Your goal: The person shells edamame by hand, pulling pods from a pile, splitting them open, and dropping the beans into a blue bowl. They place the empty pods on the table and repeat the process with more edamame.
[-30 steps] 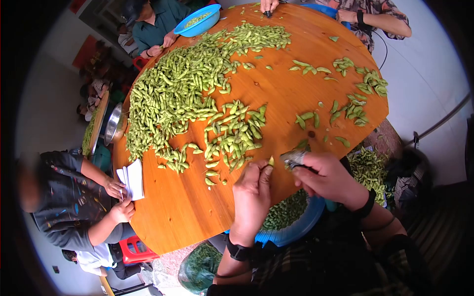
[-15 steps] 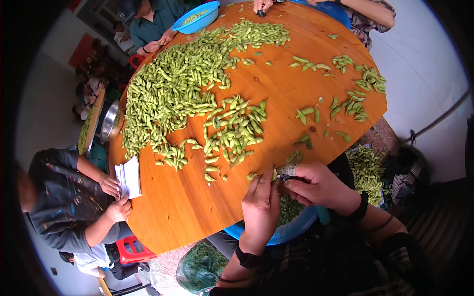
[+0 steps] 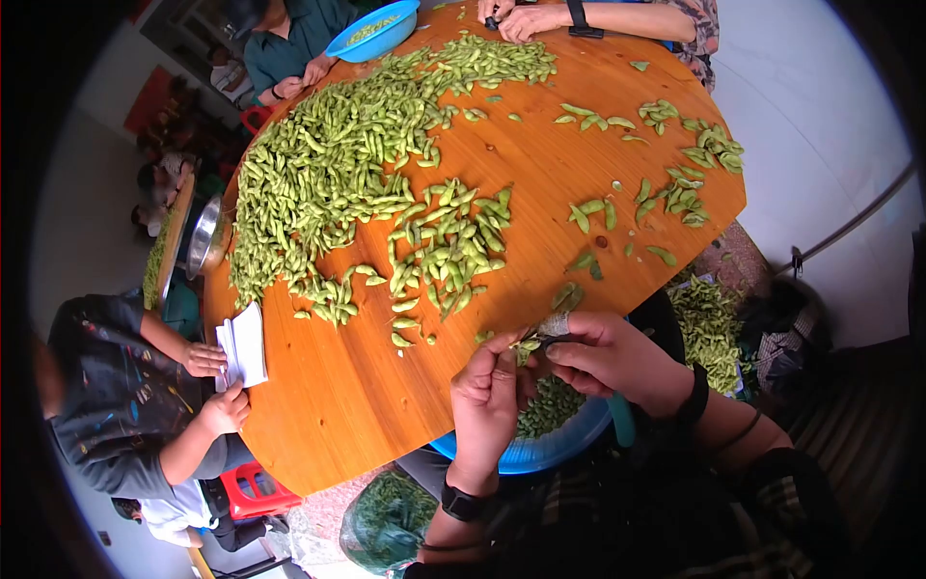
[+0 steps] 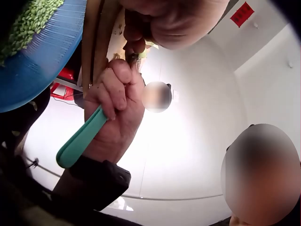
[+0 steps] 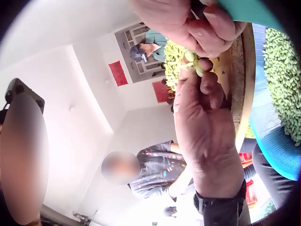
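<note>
At the table's near edge, the left hand (image 3: 485,396) pinches a green pod (image 3: 525,348) between thumb and fingers. Touching close beside it, the right hand (image 3: 622,362) grips a tool whose teal handle (image 4: 82,141) sticks out below the curled fingers in the left wrist view. A grey wrapping (image 3: 558,324) shows at a right finger or thumb. The right wrist view shows the pod (image 5: 199,66) split or bent at the left fingertips. Below both hands, a blue basin (image 3: 569,446) holds green beans (image 3: 552,409). Pods (image 3: 449,241) lie piled on the wooden table (image 3: 357,405).
Loose pods and shells (image 3: 685,198) lie toward the table's right side. A person at left holds a white notepad (image 3: 243,345); others sit at the far edge near a blue bowl (image 3: 374,31). A pile of pods (image 3: 706,328) lies on the floor at right.
The hands were apart a second ago; the right hand has come in against the left fingertips and the pod. Across the table, another person's two hands have come together.
</note>
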A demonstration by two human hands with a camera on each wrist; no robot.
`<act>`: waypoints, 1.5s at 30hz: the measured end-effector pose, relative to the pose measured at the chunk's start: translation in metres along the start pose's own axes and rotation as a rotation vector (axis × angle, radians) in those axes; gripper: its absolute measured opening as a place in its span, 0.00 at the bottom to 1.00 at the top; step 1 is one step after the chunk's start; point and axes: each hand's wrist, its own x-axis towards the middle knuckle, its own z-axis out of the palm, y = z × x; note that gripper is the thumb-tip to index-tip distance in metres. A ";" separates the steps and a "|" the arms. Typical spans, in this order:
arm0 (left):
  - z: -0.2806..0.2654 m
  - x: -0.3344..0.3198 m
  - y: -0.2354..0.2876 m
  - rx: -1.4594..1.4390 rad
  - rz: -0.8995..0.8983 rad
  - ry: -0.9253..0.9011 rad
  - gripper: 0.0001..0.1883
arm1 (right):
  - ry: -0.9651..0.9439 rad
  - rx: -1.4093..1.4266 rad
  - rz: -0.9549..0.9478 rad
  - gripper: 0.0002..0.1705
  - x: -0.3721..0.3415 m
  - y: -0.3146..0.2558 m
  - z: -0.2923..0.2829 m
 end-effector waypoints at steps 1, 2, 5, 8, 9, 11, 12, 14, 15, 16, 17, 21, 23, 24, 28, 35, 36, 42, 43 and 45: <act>-0.001 0.001 0.001 -0.082 -0.033 -0.019 0.12 | -0.001 -0.002 0.001 0.07 0.000 -0.001 0.000; -0.001 0.001 0.002 -0.082 -0.033 -0.018 0.12 | -0.001 -0.013 0.005 0.07 0.000 -0.003 0.000; 0.000 0.006 0.005 -0.120 -0.087 -0.011 0.12 | 0.075 -0.211 -0.146 0.08 0.005 0.005 0.001; 0.004 0.008 0.002 -0.162 -0.075 -0.028 0.11 | 0.185 -0.472 -0.414 0.09 0.006 0.008 0.014; 0.005 0.006 0.000 -0.162 -0.073 -0.024 0.11 | 0.226 -0.550 -0.524 0.09 0.005 0.008 0.018; 0.007 0.004 -0.001 -0.097 -0.020 0.001 0.11 | 0.207 -0.545 -0.535 0.10 0.006 0.014 0.019; 0.008 0.003 0.001 -0.072 -0.029 0.007 0.12 | 0.222 -0.562 -0.540 0.10 0.005 0.014 0.019; 0.007 0.000 0.000 -0.081 -0.031 -0.003 0.12 | 0.232 -0.578 -0.541 0.10 0.001 0.013 0.021; 0.006 0.000 0.000 -0.087 -0.028 -0.017 0.13 | 0.221 -0.538 -0.539 0.10 0.000 0.011 0.023; 0.007 -0.001 0.001 -0.087 -0.027 -0.014 0.13 | 0.209 -0.499 -0.539 0.11 -0.001 0.010 0.023; 0.010 -0.003 0.004 -0.133 -0.078 0.038 0.14 | 0.206 -0.499 -0.540 0.11 -0.002 0.012 0.024; 0.005 -0.004 0.006 -0.224 -0.196 0.075 0.14 | 0.232 -0.538 -0.520 0.13 -0.009 0.006 0.029; 0.003 -0.009 0.008 -0.084 -0.162 0.104 0.14 | 0.234 -0.505 -0.490 0.14 -0.010 0.001 0.027; 0.001 -0.012 0.009 0.057 -0.126 0.134 0.14 | 0.323 -0.514 -0.478 0.14 -0.010 0.002 0.019; -0.023 -0.040 0.012 0.579 0.175 -0.259 0.17 | 0.567 -0.565 -0.452 0.12 0.001 -0.007 -0.031; -0.027 -0.035 0.039 0.693 0.211 -0.242 0.15 | 0.627 -0.445 -0.300 0.05 0.006 -0.010 -0.078; -0.035 -0.024 0.037 0.770 0.307 -0.120 0.14 | 0.616 -0.441 -0.332 0.05 0.006 -0.009 -0.077; -0.081 0.038 0.025 1.308 0.353 0.306 0.12 | 0.625 -0.468 -0.344 0.06 0.004 -0.010 -0.073; -0.085 0.042 0.023 1.328 0.325 0.300 0.11 | 0.624 -0.470 -0.347 0.06 0.004 -0.011 -0.073; -0.086 0.043 0.021 1.352 0.361 0.303 0.08 | 0.592 -0.508 -0.376 0.07 0.003 -0.009 -0.075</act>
